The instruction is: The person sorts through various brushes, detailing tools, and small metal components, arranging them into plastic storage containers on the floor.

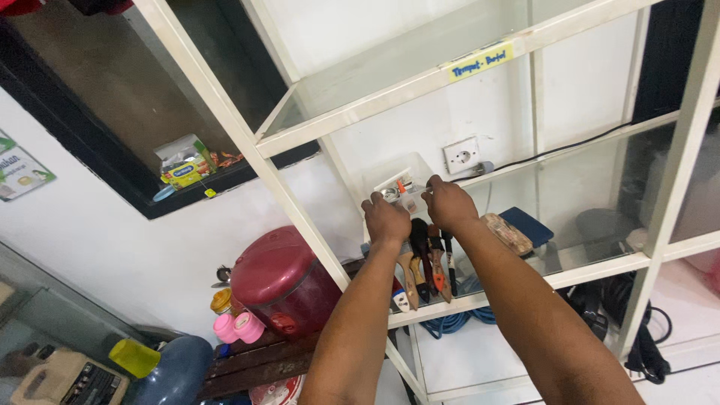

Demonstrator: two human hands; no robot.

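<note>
A clear plastic box (397,184) sits at the back of a glass shelf (585,259) just above the middle of the frame, and both hands reach to it. The left hand (385,219) is curled, knuckles toward the camera, at the box's lower left edge; its fingers are hidden behind the hand, so I cannot tell whether they grip the box or only rest on it. The right hand (448,201) is also bent over at the box's right edge, fingertips touching the rim, and whether it pinches the rim cannot be told. Small items, one red and one metal, lie inside the box but are too small to name. Just below the hands a row of paintbrushes (427,270) lies on the same shelf, handles pointing toward the lower edge of the frame. To the right of the right wrist lies a brown sponge-like block (508,232), and just beside it a dark blue flat pad (529,223). A white wall socket (461,155) is on the wall above the right hand. The white shelf frame (225,112) runs diagonally from the top of the picture. Lower left of centre stands a red rice cooker (281,281) with two pink caps (238,328) beside it.
</note>
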